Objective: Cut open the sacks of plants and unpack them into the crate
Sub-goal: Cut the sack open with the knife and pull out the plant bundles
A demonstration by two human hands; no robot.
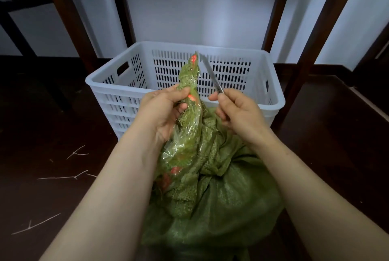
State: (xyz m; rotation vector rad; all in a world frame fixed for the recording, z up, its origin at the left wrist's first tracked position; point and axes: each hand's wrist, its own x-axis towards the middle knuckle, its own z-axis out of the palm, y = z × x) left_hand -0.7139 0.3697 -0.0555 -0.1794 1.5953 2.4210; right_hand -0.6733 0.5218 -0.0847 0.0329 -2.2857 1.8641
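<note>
Scissors (211, 75) (blades pointing up-left) gripped by right hand (237, 111); left hand (164, 111) grips upright sack neck (189, 75) before crate (231, 48)

1. The sack (223, 208) at the near centre is olive green, and its fine woven mesh pattern shows lighter flecks across the folds.
2. The clear plastic film (181, 147) around the sack's neck is transparent with white glints, and the green shows through it.
3. Red-orange patches (175, 170) dot the neck at the top, the middle and the lower left.
4. The crate (231, 48) beyond is white, its walls patterned with rows of dark vertical slots.
5. The scissors (210, 73) have dull silver-grey blades.
6. The floor (42, 113) is very dark brown, and the twigs (63, 177) on its left are pale and whitish.
7. The far wooden posts (69, 8) are dark reddish brown against a pale blue-white wall (200, 3).
</note>
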